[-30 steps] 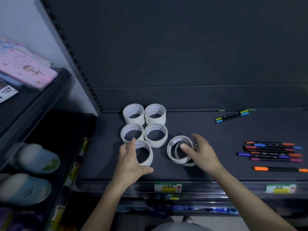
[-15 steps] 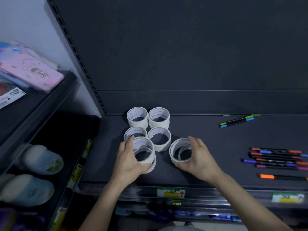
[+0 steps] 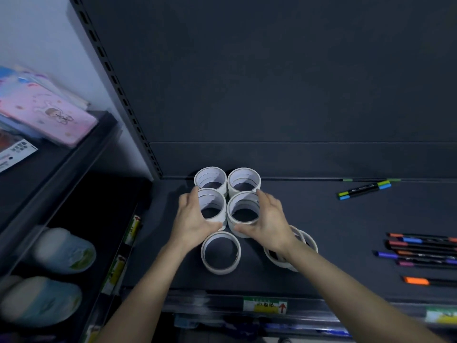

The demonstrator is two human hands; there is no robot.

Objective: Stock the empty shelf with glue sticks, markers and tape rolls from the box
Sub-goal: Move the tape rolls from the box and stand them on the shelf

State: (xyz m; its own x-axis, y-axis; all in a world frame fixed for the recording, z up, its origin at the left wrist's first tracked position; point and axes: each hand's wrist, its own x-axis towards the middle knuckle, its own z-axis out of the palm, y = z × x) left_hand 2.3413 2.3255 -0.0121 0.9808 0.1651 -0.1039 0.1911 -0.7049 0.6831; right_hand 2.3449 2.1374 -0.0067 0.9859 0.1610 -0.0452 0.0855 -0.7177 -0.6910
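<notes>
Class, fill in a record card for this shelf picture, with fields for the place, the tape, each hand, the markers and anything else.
Place: dark shelf
Tape: white stacks, holes upward; four in a square, front stack nearer the edge, another stack partly under the right wrist
Left hand: holds the left middle stack
Right hand: holds the right middle stack
Markers: green-blue marker at the back; marker group at right
Other: price label on the shelf edge

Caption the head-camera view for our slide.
Left hand and right hand hold two tape stacks on the shelf, markers at right.
</notes>
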